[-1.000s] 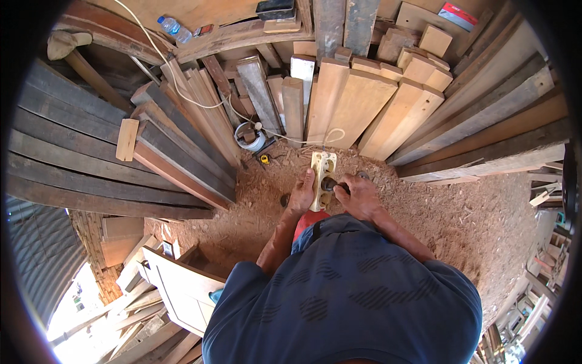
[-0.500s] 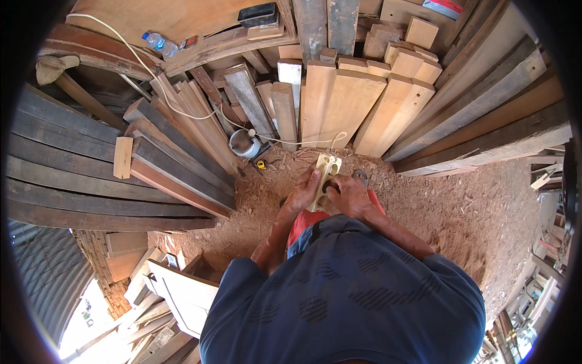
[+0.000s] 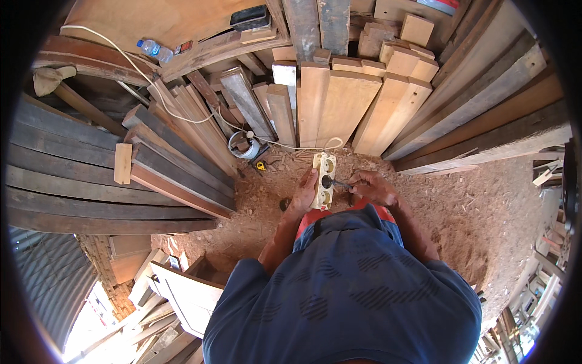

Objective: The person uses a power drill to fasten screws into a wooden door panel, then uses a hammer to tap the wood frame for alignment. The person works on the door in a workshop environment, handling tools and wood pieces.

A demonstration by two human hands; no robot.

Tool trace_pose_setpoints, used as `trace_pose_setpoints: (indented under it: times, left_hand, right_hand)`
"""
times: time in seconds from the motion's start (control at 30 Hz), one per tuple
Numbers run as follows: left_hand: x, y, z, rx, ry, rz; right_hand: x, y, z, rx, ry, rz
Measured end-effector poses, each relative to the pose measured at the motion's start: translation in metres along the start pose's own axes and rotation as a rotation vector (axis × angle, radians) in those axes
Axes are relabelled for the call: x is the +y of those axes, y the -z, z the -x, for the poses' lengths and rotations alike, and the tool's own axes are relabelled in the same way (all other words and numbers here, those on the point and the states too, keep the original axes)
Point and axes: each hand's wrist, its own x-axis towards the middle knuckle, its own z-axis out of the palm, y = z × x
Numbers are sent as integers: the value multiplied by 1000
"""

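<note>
A cream power strip [image 3: 323, 198] with round sockets is held lengthwise in front of me, above my lap. My left hand [image 3: 305, 193] is closed around its left side, the thumb along the edge. A black plug [image 3: 327, 181] sits in the middle socket. From it a dark cord [image 3: 341, 184] runs right to my right hand [image 3: 374, 188], whose fingers are pinched on it just beside the strip. Where the cord goes beyond these fingers is hidden.
A white cable [image 3: 297, 147] loops along the boards ahead. Near it stand a small bucket [image 3: 244, 145] and a yellow tape measure [image 3: 260, 165]. Stacked planks [image 3: 348, 109] lean in front, dark beams [image 3: 79, 179] lie left, and long beams [image 3: 485, 145] lie right. A water bottle [image 3: 155, 50] rests far left.
My right hand has drawn back to the right from the plug and now pinches the cord. The middle socket with the plug has come into view. My left hand keeps hold of the strip.
</note>
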Motion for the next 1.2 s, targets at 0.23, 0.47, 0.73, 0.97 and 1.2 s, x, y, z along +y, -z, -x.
trace_pose_setpoints:
  times: [0.23,0.47,0.73,0.97,1.2]
  left_hand:
    - [-21,16,-15,3,122,-104]
    - [-91,51,24,386,149,-604]
    - [-137,55,141,844,59,-653]
    - [-157,111,239,1475,-130,-68]
    - [-187,230,379,2171,-274,193]
  right_hand:
    - [26,15,-25,73,-70,134]
    - [162,20,-103,-44,-170,508]
    - [197,9,-149,-275,-465,419]
    - [133,-59,-207,-265,-520,741]
    - [101,-188,-247,-325,-503,719]
